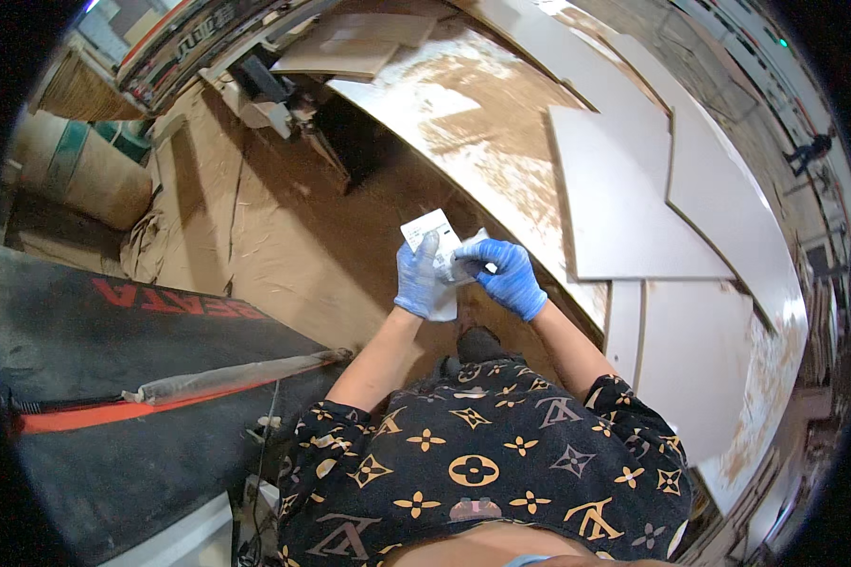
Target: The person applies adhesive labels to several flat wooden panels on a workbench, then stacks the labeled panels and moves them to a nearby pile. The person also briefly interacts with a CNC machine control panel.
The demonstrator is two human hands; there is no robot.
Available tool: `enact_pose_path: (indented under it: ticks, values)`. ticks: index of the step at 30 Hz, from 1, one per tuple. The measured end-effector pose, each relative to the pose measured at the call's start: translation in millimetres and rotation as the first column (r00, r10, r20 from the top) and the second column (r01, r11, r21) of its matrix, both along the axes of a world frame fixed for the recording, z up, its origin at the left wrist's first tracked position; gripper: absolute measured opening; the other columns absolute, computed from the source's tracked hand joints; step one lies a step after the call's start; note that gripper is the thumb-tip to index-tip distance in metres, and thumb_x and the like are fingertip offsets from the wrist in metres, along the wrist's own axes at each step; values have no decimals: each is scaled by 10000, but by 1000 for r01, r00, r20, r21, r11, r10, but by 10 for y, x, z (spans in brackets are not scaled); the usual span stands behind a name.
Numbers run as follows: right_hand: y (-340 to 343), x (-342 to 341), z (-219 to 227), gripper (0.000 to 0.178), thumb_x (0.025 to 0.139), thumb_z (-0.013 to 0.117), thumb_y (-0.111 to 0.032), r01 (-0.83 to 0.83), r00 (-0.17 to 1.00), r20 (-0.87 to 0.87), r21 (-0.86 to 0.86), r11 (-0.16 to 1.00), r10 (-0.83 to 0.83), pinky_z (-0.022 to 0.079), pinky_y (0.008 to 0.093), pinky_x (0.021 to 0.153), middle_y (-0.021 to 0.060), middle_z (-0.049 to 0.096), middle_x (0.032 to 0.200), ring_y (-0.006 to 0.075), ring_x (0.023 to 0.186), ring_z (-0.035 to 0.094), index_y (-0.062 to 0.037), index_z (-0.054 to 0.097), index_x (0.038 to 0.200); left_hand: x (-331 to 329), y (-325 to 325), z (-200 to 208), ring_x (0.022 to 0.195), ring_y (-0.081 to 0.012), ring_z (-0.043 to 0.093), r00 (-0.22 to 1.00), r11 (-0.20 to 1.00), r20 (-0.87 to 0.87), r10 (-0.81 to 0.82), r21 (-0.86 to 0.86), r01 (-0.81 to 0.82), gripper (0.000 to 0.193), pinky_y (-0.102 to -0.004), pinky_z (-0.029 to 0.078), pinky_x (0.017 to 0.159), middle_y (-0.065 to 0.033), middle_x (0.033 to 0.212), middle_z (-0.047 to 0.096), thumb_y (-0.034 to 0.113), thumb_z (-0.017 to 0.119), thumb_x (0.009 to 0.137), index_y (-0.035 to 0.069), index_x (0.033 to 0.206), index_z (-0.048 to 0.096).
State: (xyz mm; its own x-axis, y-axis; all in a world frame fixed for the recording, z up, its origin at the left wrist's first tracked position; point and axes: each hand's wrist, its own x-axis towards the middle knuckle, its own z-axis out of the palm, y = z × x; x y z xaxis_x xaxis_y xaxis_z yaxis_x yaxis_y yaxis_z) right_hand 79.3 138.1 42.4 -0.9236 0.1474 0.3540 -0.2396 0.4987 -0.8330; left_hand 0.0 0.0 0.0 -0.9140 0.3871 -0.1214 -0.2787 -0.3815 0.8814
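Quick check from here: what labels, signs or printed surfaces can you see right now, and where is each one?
Label sheet: small white rectangle with dark print, held between left hand and right hand.
Black mat: lower left, large red lettering, orange edge strip.
Machine panel: top left, dark with pale lettering.

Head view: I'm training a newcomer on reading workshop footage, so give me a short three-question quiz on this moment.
1. True or false: both hands wear blue gloves.
2. What do the hands hold? A) a hammer B) a small white paper sheet C) a drill
3. What lies on the bench to the person's right?

Key:
1. True: the left hand and right hand are both gloved in blue.
2. B: the white paper sheet is held between them.
3. Pale flat boards on the dusty bench.
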Motion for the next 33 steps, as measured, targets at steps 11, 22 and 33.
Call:
enact_pose_path:
  ticks: [11, 22, 33]
  values:
    - [371, -2132, -64, 122, 781, 614, -35, -306, 927, 175, -162, 938, 333, 465, 291, 776, 70, 617, 944, 150, 878, 571, -48, 597, 901, -2011, 97, -158, 753, -98, 546, 910, 892, -62, 410, -182, -415, 280, -262, 473, 668, -26, 887, 590, 243, 560, 873, -2, 1008, 563]
    - [1318, -4614, -633, 276, 823, 603, -213, 66, 875, 149, -979, 191, 461, 431, 393, 943, 117, 573, 1040, 250, 980, 565, -58, 504, 1028, -3650, -330, -390, 683, -133, 576, 813, 810, 14, 583, -98, -579, 321, -283, 492, 607, -54, 888, 594, 259, 614, 838, 19, 1036, 532]
    - [1586, -7254, -1162, 308, 838, 520, -118, 200, 859, 319, -930, 309, 402, 439, 439, 895, 178, 553, 1066, 309, 960, 546, 44, 489, 1098, -5504, -718, -628, 837, -131, 556, 910, 896, 46, 413, -197, -397, 410, -275, 471, 722, -54, 1006, 576, 271, 602, 846, -8, 1134, 519]
